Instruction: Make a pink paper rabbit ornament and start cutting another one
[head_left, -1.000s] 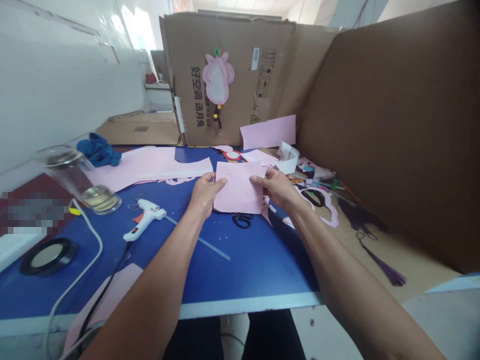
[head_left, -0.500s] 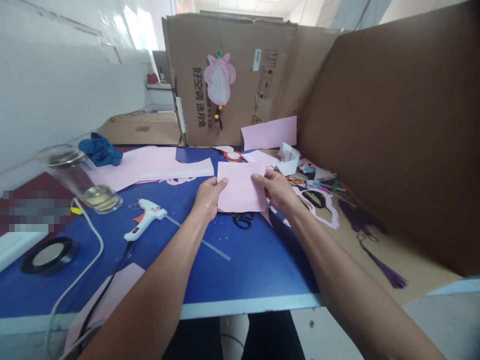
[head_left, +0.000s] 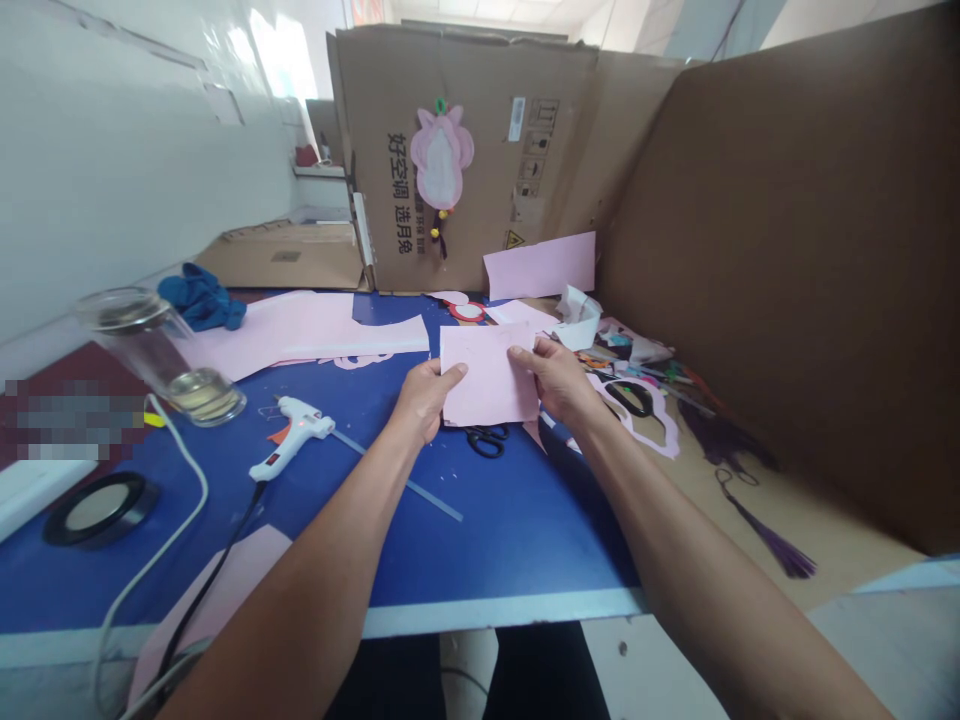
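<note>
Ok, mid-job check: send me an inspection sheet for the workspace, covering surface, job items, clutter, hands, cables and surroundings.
Surface: blue tabletop, with a brown sheet at the right.
Job items: squarish pink paper, held up, partly hiding black-handled scissors.
Clutter: glue gun with glue stick, tape roll and glass jar at left; purple tassel at right.
Hands: left hand and right hand grip opposite sides of the paper.
Cables: black cord from the glue gun and white cable, both running toward the near left edge.
Surroundings: back cardboard panel carrying a pink ornament; pale wall at left.
</note>
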